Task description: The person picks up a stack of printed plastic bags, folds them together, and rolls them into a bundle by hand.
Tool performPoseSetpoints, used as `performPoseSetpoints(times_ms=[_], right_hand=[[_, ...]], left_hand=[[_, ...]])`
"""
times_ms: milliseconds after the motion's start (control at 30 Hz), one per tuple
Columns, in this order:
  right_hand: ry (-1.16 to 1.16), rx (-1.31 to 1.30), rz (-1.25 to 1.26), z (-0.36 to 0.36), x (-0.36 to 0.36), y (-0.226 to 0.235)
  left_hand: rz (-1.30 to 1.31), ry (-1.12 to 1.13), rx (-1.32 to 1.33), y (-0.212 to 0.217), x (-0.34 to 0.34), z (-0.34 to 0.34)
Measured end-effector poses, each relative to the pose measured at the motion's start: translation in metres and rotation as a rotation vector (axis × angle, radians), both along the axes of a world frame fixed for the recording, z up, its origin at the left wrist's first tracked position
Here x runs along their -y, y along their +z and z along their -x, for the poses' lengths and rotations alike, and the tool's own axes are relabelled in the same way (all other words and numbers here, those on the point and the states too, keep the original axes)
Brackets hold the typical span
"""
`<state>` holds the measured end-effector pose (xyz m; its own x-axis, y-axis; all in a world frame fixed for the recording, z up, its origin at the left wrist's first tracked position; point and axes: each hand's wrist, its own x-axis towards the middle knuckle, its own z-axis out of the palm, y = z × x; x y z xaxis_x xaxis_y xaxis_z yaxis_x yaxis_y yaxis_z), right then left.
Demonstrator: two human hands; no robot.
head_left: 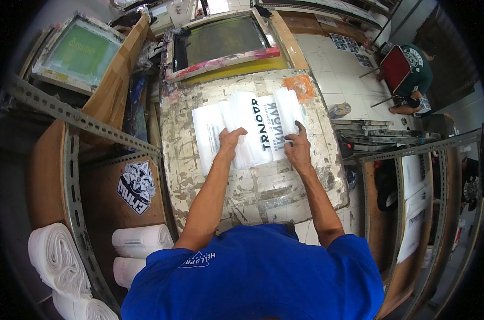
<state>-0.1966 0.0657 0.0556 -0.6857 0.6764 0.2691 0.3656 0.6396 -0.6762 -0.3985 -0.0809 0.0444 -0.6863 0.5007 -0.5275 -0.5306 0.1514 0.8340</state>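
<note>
Sheets of white plastic with black printing lie in an overlapping, folded bundle on a worn, paint-flecked table. My left hand is closed on the left part of the bundle, its thumb pointing right across the plastic. At the bundle's right side rests my right hand, index finger stretched forward and thumb apart from it; its other fingers are partly hidden. Both hands touch the plastic, which rises in loose folds between and beyond them. Just past the far right corner of the bundle sits an orange patch on the tabletop.
Framed printing screens stand at the table's far end and far left. White plastic rolls lie lower left. Metal shelving flanks the right. Farther right, a person sits on a red chair.
</note>
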Motion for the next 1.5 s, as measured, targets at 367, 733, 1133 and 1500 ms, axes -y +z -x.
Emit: performPoseSetpoints(times_ms=[367, 733, 1133, 1500], right_hand=[[-0.011, -0.148, 0.202, -0.003, 0.002, 0.013], [-0.057, 0.183, -0.055, 0.003, 0.012, 0.05], [0.337, 0.445, -0.46, 0.058, -0.012, 0.054], [0.477, 0.58, -0.484, 0.081, -0.013, 0.041]], left_hand=[[0.067, -0.169, -0.145, 0.023, -0.052, -0.022], [-0.498, -0.254, 0.233, 0.011, -0.068, -0.055], [-0.531, -0.267, 0.454, -0.012, -0.061, -0.035], [-0.574, -0.184, 0.498, -0.013, -0.054, -0.039]])
